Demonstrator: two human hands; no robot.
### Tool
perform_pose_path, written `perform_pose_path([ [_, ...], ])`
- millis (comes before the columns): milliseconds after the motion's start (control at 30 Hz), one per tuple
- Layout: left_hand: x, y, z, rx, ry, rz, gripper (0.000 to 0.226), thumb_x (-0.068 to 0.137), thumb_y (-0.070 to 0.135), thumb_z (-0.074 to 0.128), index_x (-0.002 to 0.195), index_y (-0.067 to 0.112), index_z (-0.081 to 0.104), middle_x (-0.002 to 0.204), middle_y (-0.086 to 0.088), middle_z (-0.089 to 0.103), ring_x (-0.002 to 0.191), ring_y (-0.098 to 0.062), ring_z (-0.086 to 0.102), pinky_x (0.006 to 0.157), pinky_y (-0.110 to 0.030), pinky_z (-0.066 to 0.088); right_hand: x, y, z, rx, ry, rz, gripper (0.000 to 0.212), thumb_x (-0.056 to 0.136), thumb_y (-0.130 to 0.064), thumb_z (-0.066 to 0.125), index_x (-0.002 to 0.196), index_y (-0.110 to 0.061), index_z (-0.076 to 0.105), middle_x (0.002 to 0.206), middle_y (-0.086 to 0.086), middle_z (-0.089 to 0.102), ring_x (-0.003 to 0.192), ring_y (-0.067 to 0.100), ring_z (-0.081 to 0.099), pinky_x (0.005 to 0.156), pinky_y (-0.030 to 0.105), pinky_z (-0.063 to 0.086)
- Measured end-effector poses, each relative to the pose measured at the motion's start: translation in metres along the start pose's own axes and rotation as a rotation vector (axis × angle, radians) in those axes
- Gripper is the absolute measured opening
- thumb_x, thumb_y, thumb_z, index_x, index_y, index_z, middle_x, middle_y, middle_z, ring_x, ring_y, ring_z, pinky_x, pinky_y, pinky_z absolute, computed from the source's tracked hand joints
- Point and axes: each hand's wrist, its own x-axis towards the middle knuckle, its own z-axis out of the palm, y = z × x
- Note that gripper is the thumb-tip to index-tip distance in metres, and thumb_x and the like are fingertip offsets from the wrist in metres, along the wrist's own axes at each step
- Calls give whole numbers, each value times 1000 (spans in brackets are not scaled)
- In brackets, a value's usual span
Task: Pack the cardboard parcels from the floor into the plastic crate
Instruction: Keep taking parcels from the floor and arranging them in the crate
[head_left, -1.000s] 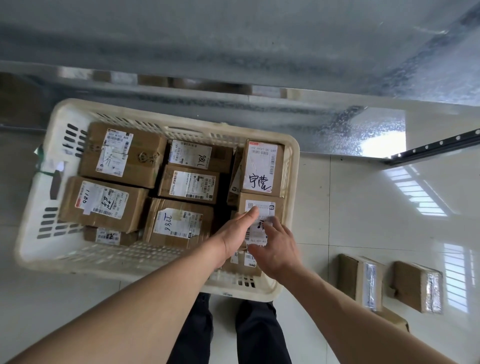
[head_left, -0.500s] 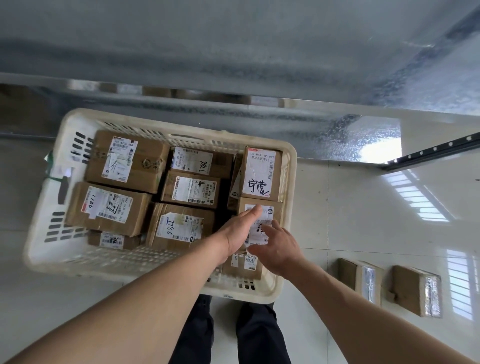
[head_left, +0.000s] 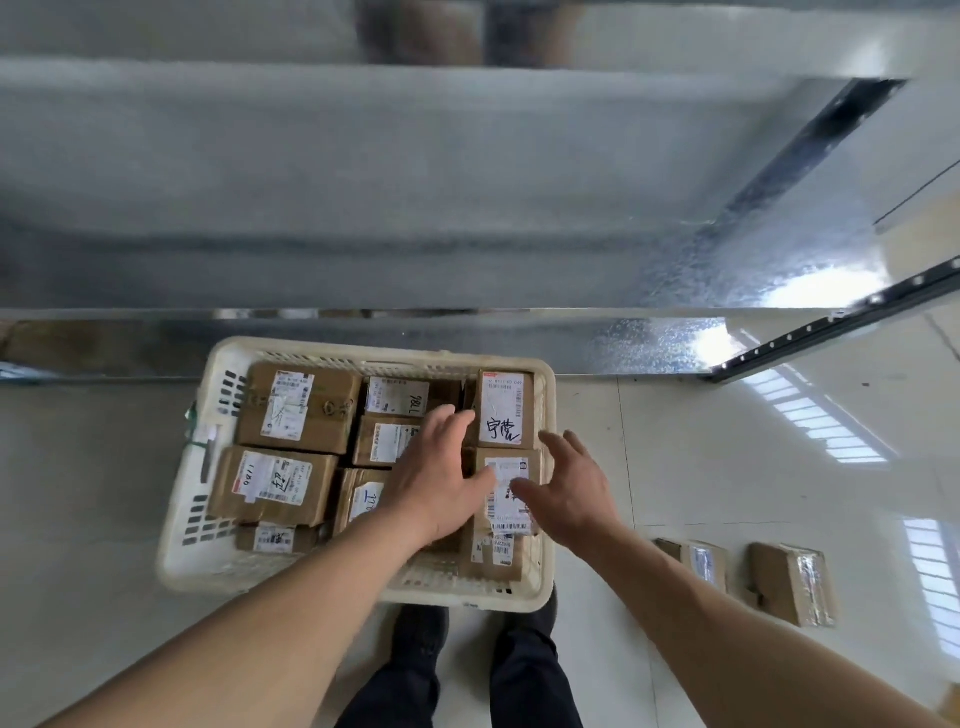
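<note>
A cream plastic crate (head_left: 179, 519) stands on the floor before my feet, filled with several labelled cardboard parcels. My left hand (head_left: 441, 478) hovers over the crate's middle, fingers spread and holding nothing. My right hand (head_left: 571, 488) is over the crate's right rim, fingers also spread and empty. Between the two hands lies a small parcel with a white label (head_left: 506, 493). Behind it stands another parcel with handwriting on its label (head_left: 506, 410). Two more parcels lie on the floor at the right, one nearer (head_left: 696, 564) and one farther right (head_left: 792, 582).
A galvanised metal panel (head_left: 415, 197) rises behind the crate. A black perforated rail (head_left: 841, 327) runs along the floor at the right. The glossy tiled floor (head_left: 727, 457) lies to the right of the crate. My dark trouser legs (head_left: 467, 675) stand below the crate.
Both hands have let go of the small labelled parcel and lifted apart, fingers spread. My head has tilted up, so the crate sits lower in view.
</note>
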Motion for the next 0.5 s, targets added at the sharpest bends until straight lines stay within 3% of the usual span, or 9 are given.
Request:
perform_pose_path([
  [167, -34, 40, -63, 47, 38, 92, 73, 92, 39, 59, 155, 23, 27, 163, 4, 16, 147, -19, 25, 116, -38, 32, -50, -41, -48, 98, 115, -23, 81, 80, -40, 72, 153, -25, 41, 162, 8, 35, 145, 29, 40, 116, 50, 41],
  [367, -80, 92, -121, 112, 61, 212, 72, 92, 39, 60, 155, 24, 27, 164, 4, 14, 149, -20, 24, 118, -41, 31, -131, -78, -103, 146, 289, -69, 79, 83, -38, 70, 154, -18, 42, 164, 6, 34, 152, 23, 30, 120, 40, 33],
  [500, -103, 120, -140, 137, 58, 305, 72, 92, 38, 59, 155, 24, 27, 165, 4, 13, 149, -17, 23, 117, -34, 28, -177, -80, -128, 164, 394, -74, 75, 87, -33, 72, 154, -16, 42, 160, 5, 39, 144, 24, 41, 113, 34, 36],
])
